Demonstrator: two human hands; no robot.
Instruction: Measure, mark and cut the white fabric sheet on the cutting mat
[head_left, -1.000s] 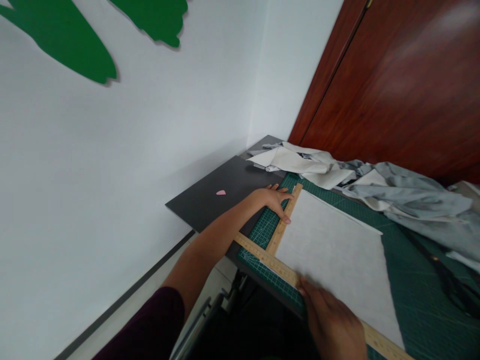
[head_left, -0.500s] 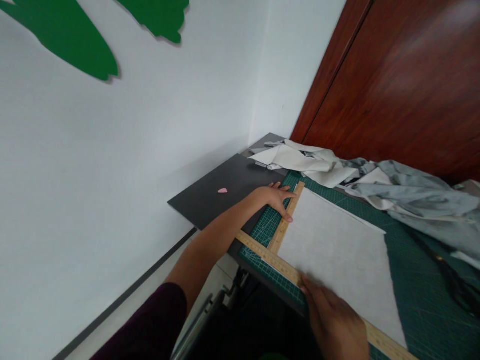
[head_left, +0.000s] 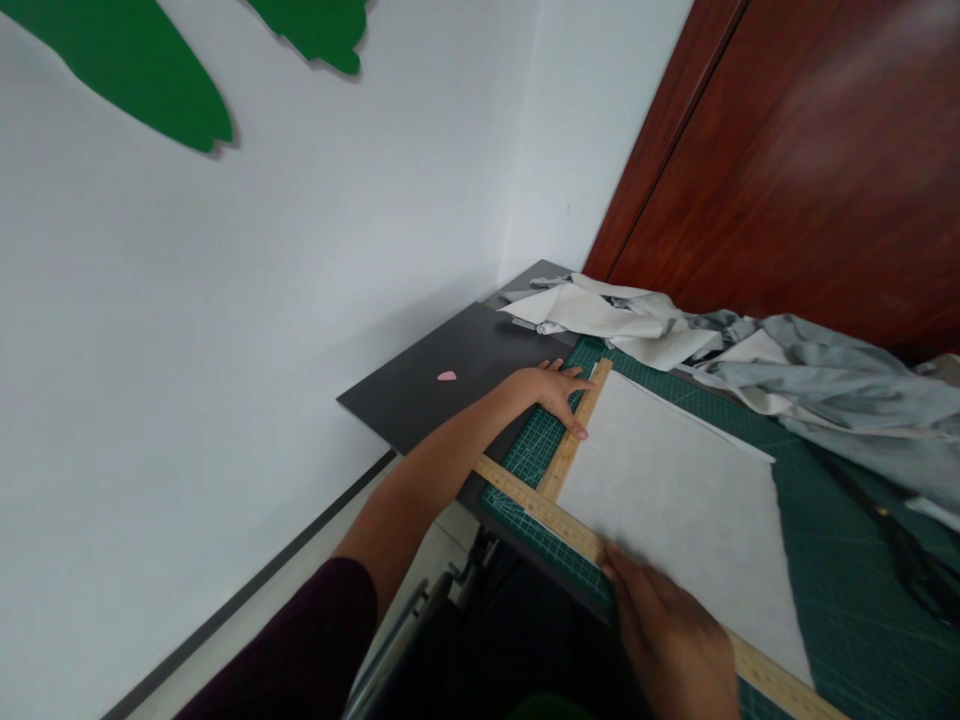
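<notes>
My left hand (head_left: 559,393) lies with its fingers spread across the short wooden ruler (head_left: 558,472), thumb near the white fabric. That ruler runs along the fabric's left edge. A longer wooden ruler (head_left: 512,486) crosses its near end and follows the edge close to me. Over this long ruler my right hand (head_left: 671,635) is closed, its fingertips at the ruler's edge and the other fingers partly hidden. The white fabric (head_left: 682,490) rests flat on a green cutting mat (head_left: 847,590), with a narrow fold or second layer showing along its far edge.
Black scissors (head_left: 904,550) lie on the mat at the right. Crumpled white and grey cloth (head_left: 810,370) is heaped along the back, by the reddish wooden door (head_left: 825,180). A small pink piece (head_left: 447,376) sits on the dark tabletop (head_left: 420,390) beside the white wall.
The view has shifted very slightly. Both hands, the rulers and the fabric keep their places relative to one another.
</notes>
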